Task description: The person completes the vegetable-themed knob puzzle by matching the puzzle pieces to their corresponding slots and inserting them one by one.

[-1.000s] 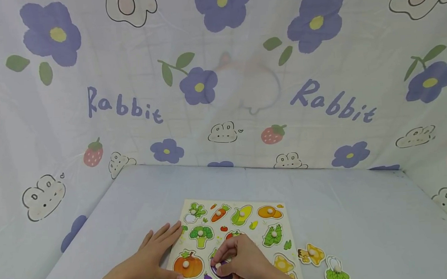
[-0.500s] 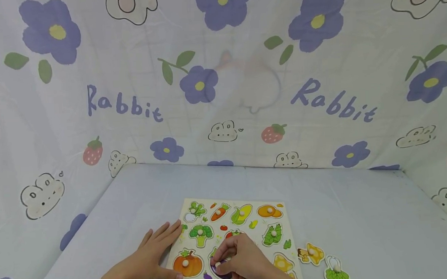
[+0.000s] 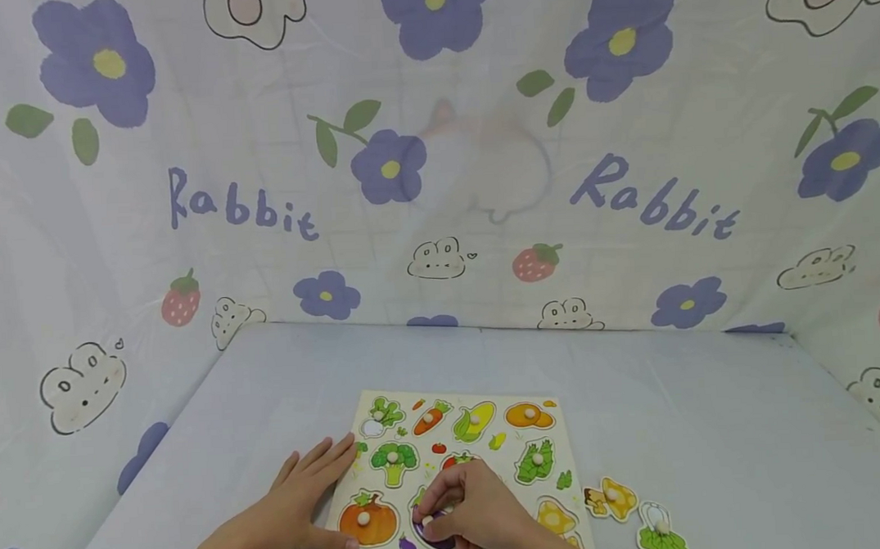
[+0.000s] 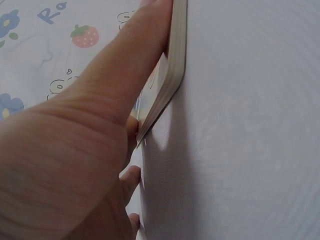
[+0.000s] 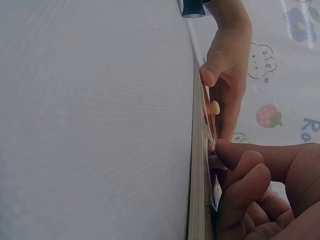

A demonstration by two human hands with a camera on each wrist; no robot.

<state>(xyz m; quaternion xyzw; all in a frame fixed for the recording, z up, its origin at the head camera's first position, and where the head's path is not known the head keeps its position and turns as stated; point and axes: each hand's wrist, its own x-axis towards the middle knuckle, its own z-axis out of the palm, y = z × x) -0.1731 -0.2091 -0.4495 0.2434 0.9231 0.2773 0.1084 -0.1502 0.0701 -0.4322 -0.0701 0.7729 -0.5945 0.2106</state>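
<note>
A wooden vegetable puzzle board (image 3: 504,468) lies flat on the table. My right hand (image 3: 483,506) is over its front middle, thumb and fingers pinching the knob of the purple eggplant puzzle piece (image 3: 439,545), which sits at its outline and is partly covered. In the right wrist view the thumb (image 5: 235,152) meets that pale knob. My left hand (image 3: 295,506) rests spread along the board's left side, thumb near the front corner beside the pumpkin piece (image 3: 380,523). The left wrist view shows the thumb (image 4: 122,60) lying along the board's edge.
To the board's right lie a loose mushroom piece (image 3: 621,500) and a bok choy piece (image 3: 661,542). Several knobbed pieces sit in the board, among them broccoli (image 3: 394,473) and corn (image 3: 481,413). A patterned curtain (image 3: 478,297) hangs behind the table (image 3: 675,412).
Both hands hold nearly the same pose. The whole head view has shifted very slightly; the puzzle pieces keep their places.
</note>
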